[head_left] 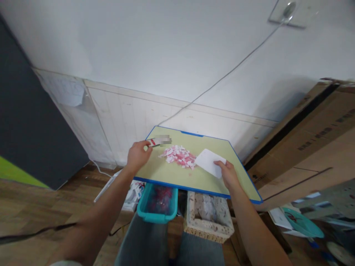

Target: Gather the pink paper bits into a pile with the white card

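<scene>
My left hand (138, 157) pinches a flat, card-like piece (153, 142) with a red mark, above the left side of the yellow-green tabletop (162, 174). Its far end is blurred out. Closed on the near right edge of a white rectangular card (206, 162), my right hand (229, 174) is over the right half of the table. Between the two hands lies a loose pile of small white and pink pieces (179, 156). The left corner of the white card meets the pile's right edge.
Below the table's blue front edge stand a teal basin (152, 217) with reddish contents and a speckled box (209, 233). Large cardboard boxes (305, 147) lean at the right. A cable (222, 78) runs down the white wall behind. Another teal basin (307, 225) sits lower right.
</scene>
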Available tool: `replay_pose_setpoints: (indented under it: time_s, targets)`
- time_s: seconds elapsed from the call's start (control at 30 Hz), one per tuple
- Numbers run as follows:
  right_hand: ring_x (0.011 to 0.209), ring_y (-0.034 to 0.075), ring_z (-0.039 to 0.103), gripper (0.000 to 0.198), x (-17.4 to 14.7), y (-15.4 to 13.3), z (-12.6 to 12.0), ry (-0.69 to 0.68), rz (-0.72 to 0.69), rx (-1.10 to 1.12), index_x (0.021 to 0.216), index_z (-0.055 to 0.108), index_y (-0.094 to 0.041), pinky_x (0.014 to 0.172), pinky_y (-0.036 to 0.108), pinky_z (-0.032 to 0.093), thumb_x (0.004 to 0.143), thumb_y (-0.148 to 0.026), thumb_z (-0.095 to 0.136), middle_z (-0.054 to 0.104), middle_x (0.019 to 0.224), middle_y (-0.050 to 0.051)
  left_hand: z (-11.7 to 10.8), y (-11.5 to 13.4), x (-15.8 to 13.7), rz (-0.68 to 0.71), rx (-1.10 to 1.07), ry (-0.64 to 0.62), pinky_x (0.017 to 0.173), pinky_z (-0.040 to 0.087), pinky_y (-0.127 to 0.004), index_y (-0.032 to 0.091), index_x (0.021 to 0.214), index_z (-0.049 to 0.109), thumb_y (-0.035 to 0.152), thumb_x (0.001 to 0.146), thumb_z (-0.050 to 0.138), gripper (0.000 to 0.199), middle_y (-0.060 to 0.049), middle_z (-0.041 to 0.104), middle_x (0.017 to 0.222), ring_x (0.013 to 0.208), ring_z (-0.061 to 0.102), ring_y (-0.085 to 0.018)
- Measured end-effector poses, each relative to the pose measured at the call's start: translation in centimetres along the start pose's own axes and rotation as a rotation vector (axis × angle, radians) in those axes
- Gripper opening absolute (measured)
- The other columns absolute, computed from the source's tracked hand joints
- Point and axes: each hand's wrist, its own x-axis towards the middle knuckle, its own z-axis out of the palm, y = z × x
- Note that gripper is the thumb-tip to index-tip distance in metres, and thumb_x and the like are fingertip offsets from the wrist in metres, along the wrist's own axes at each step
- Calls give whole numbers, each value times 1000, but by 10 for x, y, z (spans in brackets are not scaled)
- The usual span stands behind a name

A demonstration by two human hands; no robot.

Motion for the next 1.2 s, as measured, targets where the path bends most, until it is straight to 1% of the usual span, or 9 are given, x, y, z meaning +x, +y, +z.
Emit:
replay_pose_setpoints:
  time_s: [0.1,0.23,0.4,0.5,0.6,0.73,0.83,1.1,1.2]
  targets:
    - [75,24,71,38,37,-28,33,-95,-126,-40,100,76,-19,67,33,53,72,-45,77,81,96,5,16,22,56,34,-38,120,108,45,-41,21,114,71,35,95,50,32,-9,72,122,119,59,-28]
    - [75,23,71,41,89,-45,57,-224,-163,-52,102,76,-17,69,33,52,72,-45,79,81,95,6,54,51,110,144,-72,88,109,44,-43,20,113,70,30,93,52,28,-10,70,122,122,57,-29]
    - [72,21,69,46,132,-25,25,-293,-66,-64,103,73,-18,66,32,52,66,-42,85,79,91,5,97,67,129,307,-122,71,110,44,-43,20,110,71,30,92,55,26,-9,71,119,119,58,-28]
    - [68,18,65,46,146,-11,-3,-291,-32,-173,102,69,-20,61,28,47,64,-40,87,75,86,2,104,67,123,412,-105,18,109,44,-45,23,108,72,34,90,57,25,-8,70,118,118,59,-28]
    - [65,16,59,38,155,-4,-22,-261,-8,-323,94,69,-20,55,26,40,63,-37,83,69,77,0,102,68,115,424,-93,17,110,44,-46,24,106,73,36,92,57,25,-8,70,116,118,59,-28]
    - [64,16,55,32,155,-3,-33,-280,22,-396,90,68,-18,53,26,35,65,-36,79,65,74,-1,98,74,106,434,-85,-9,108,46,-46,24,103,74,36,90,58,24,-8,72,114,116,60,-29]
    - [66,16,57,33,144,-13,-28,-336,-35,-356,90,67,-19,56,26,38,68,-38,81,66,76,-1,98,77,103,451,-84,-63,106,48,-46,24,105,74,36,89,58,25,-8,73,114,115,61,-29]
    - [66,16,61,38,78,-46,32,-658,-142,-246,102,67,-20,57,26,45,78,-42,85,68,80,0,97,73,106,468,-60,-187,102,51,-43,23,104,76,36,89,58,27,-7,76,109,111,65,-28]
    - [62,14,58,34,61,-46,47,-646,-163,-243,102,66,-21,53,25,43,82,-42,83,66,79,0,96,74,106,495,-60,-189,101,51,-43,22,104,76,35,89,57,27,-8,76,108,110,65,-28]
